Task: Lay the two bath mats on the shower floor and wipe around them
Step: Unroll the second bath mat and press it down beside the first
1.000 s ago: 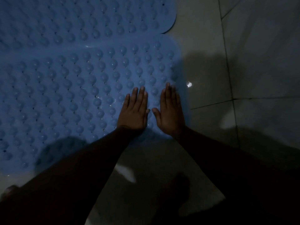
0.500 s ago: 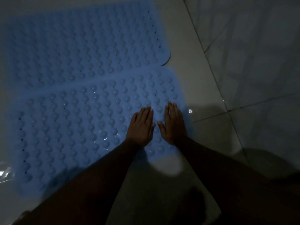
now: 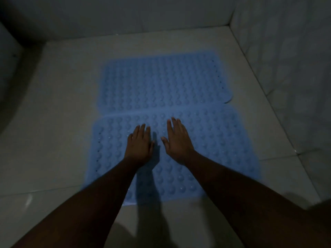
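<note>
Pale tiled shower floor [image 3: 59, 126] fills most of the view, boxed in by dim tiled walls [image 3: 286, 51] at the back and right. Two light-blue rubbery bath mats with rows of round bumps lie flat on it, long edges side by side: far mat [image 3: 161, 83] toward the back wall, near mat [image 3: 223, 140] toward the person. The seam between them is either touching or slightly overlapped; the light is too poor to call which.

Handling, my read: thin, soft, floppy sheet, light, probably grippy underneath once seated and slick on top if wet. It won't hold shape if lifted by one corner, so take an edge or two corners to shift it and use flat palms to seat it. Nothing fragile.

Both forearms reach forward and down from the bottom of the frame, converging on the middle of the near mat. There the left hand [image 3: 140, 146] is palm down, fingers straight and close together, grasping nothing. Just beside it, a narrow gap apart, the right hand [image 3: 177, 143] is palm down, fingers straight and a little spread, reaching slightly nearer the seam — also grasping nothing. Reads as pressing or smoothing the mat flat. Laying looks about done — wiping around the mats not yet started.
</note>
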